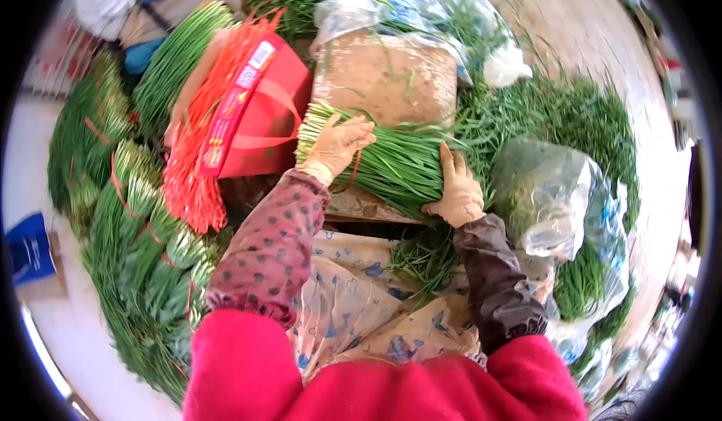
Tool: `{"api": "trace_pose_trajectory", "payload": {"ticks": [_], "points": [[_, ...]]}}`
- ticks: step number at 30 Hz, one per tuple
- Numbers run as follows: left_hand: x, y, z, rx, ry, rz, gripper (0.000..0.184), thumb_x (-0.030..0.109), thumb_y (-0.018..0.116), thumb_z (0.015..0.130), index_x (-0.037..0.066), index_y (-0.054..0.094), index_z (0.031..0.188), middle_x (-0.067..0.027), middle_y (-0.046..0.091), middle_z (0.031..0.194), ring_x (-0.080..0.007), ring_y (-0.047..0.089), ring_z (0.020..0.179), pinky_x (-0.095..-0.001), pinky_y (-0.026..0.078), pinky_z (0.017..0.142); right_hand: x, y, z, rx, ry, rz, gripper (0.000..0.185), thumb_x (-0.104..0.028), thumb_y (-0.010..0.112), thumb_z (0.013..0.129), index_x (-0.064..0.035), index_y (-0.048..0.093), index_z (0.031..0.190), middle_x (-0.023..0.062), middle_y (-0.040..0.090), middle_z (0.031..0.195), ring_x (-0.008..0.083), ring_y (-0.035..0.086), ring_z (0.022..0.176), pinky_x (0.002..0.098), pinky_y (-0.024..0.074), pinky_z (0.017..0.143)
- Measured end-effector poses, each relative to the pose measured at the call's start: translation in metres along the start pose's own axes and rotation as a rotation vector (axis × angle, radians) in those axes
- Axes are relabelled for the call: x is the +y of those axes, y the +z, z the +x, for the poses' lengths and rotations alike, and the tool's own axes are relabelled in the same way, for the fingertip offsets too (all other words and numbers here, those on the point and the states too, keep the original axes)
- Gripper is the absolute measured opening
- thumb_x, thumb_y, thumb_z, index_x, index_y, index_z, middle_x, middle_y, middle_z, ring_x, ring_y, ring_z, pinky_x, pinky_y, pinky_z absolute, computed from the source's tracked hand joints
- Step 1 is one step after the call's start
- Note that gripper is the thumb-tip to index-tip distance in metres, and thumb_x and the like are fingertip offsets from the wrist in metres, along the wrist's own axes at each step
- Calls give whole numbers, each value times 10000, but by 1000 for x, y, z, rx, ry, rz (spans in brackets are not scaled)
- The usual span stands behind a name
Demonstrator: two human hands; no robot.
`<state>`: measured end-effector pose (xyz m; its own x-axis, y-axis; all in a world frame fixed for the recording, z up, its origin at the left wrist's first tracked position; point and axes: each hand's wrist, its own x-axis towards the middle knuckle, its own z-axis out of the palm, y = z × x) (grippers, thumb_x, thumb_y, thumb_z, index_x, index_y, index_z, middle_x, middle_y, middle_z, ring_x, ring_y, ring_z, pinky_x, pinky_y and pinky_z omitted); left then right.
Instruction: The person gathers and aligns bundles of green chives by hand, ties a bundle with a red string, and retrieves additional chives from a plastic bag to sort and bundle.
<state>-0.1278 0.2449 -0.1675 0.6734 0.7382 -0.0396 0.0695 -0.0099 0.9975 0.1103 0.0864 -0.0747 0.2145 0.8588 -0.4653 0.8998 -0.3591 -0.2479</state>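
Note:
A bunch of long green garlic chives [398, 162] lies across a worn wooden block [383, 79], pale cut ends to the left. My left hand [338, 146], in a pale glove, rests on top of the bunch near those ends, fingers stretched over the stalks. Below its fingertips a thin red tie [355, 167] crosses the stalks; whether it runs all the way round is hidden. Against the leafy right end stands my right hand [457, 188], also gloved, fingers extended and thumb apart. The underside of the bunch cannot be seen.
Left of the block stands a red bag [263, 113] beside a bundle of red ties [197, 150]. Tied chive bunches [143, 248] pile up at the far left. Loose green leaves [571, 113] and a clear plastic bag [549, 188] lie to the right. A patterned apron [361, 293] covers my lap.

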Motion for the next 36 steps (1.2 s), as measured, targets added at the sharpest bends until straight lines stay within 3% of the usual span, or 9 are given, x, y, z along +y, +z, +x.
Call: {"api": "trace_pose_trajectory", "payload": {"ticks": [2,5,7,9,15,21,22,33,36], "points": [[-2,8,2,149,-203,-805,427,96,589,909,-91,424,1256,-207,560,1220,-280,524,1195,-414,312,1109,-3,-1,0,-132,138,5,1101,-322,868,615,-184,207,1484,202,509,1311,375,574,1093,415,497,891],[4,16,2,273,-11,-865,269,60,552,932,-72,512,1163,-164,599,1159,-277,574,1121,-390,422,1021,-26,-61,-11,-154,85,-123,755,-294,812,682,-137,431,1314,122,665,1040,318,660,935,409,527,811],[6,18,-1,277,75,-913,185,54,553,933,-58,595,1075,-134,638,1103,-245,593,1094,-362,445,991,-34,-95,-19,-25,-46,-324,773,-312,790,705,-102,391,1333,104,651,926,268,676,798,384,550,649],[73,27,-8,484,65,-29,216,-2,609,889,-80,623,1089,-118,678,1035,-176,635,947,-279,486,899,-60,-157,-37,118,-135,-519,724,-252,795,678,-117,435,1290,89,641,862,259,668,778,372,540,627],[135,70,-15,650,238,-433,192,25,575,929,-32,663,1090,-49,690,1002,-104,611,920,-244,478,843,-126,-277,-82,572,-556,-1028,567,-135,762,679,-109,542,1201,66,618,780,240,647,728,344,523,588],[72,91,-23,735,-362,-552,141,24,581,920,-17,680,1012,-40,683,955,-95,597,828,-240,486,778,-146,-172,-20,573,-581,-1215,329,-70,653,785,-87,595,1109,29,586,678,183,623,653,335,499,476],[42,93,-25,707,-123,-708,115,32,586,915,-15,679,966,-34,678,900,-105,589,780,-253,483,727,-149,-162,-17,527,-577,-1257,293,-60,635,803,-83,604,1094,23,581,661,174,619,640,333,495,457],[105,62,27,578,427,587,166,10,618,869,40,667,1025,-109,682,1026,-222,608,1033,-318,484,885,8,-219,-10,407,-470,-511,717,-177,806,664,-116,498,1308,119,647,992,317,656,872,420,530,787],[51,86,34,476,-29,-904,152,28,656,820,115,681,943,-86,655,1149,-308,505,1229,-432,447,965,-7,-185,-14,-115,-20,-706,613,-305,753,735,-144,542,1288,113,620,1142,302,634,971,410,534,793]]}}
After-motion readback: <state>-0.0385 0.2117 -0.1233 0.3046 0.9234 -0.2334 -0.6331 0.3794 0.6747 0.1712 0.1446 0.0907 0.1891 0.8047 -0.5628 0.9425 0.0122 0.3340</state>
